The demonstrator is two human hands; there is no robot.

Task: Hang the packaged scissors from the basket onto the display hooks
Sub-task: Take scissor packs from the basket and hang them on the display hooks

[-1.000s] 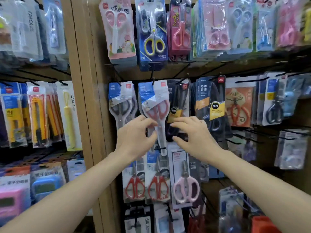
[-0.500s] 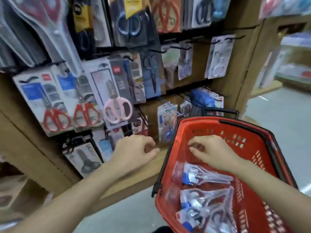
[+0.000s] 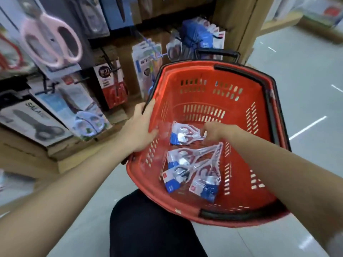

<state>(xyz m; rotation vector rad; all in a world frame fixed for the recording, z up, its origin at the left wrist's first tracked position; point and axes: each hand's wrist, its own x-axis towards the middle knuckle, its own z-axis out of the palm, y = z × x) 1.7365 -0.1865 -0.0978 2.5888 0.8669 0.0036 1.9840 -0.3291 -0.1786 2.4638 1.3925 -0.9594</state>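
You have one red basket [image 3: 209,210], four packs of scissors [image 3: 182,135] inside it, and one pink-handled pair [image 3: 55,39] on display.

Lying loose on the slatted bottom of red basket [image 3: 213,75]: lone pack [image 3: 182,134] of scissors toward the far end, overlapping cluster [image 3: 193,173] of similar packs toward the near rim. Hanging on wooden display shelf [image 3: 232,25] just left of the basket: carded scissors, pink-handled pair [image 3: 52,43] uppermost. Showing below and to the right: grey tiled floor [image 3: 306,89].
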